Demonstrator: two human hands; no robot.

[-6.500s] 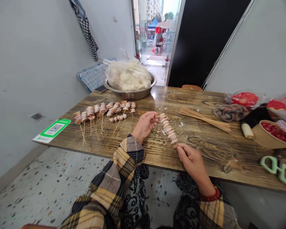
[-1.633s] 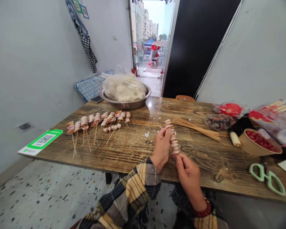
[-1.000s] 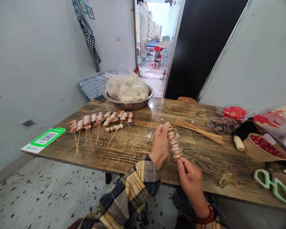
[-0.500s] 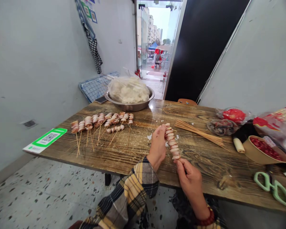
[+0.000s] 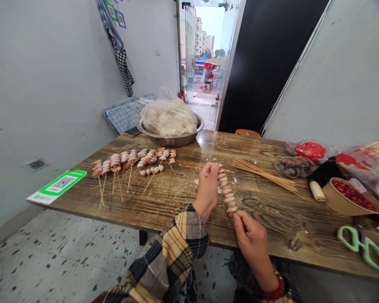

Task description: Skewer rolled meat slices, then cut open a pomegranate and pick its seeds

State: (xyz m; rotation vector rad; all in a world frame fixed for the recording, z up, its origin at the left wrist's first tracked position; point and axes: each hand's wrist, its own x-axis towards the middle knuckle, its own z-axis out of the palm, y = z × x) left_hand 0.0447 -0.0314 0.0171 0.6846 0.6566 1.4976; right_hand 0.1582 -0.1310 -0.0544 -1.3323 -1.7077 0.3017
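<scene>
A skewer of pale pink sliced meat [image 5: 227, 191], cut in spiral-like slices, is held between my two hands above the table. My left hand [image 5: 207, 185] pinches its far upper end. Closed on the near lower end is my right hand [image 5: 251, 235]; the stick there is mostly hidden by my fingers. White scraps lie on the wood beside the skewer. To the left, several finished-looking meat skewers [image 5: 132, 158] rest in a row, sticks toward me. A bundle of bare bamboo skewers [image 5: 265, 176] lies to the right of my hands.
On the wooden table [image 5: 177, 210], a metal basin [image 5: 173, 141] at the back holds a bagged whitish mass [image 5: 169, 118]. At the right are green-handled scissors [image 5: 363, 246], a cardboard bowl of red pieces [image 5: 331, 198] and plastic bags [image 5: 363, 162]. A QR-code card [image 5: 58, 185] lies at the left edge.
The view has shifted very slightly. My left hand is a little nearer the tip of the skewer, covering its end piece; both hands keep hold of it.
</scene>
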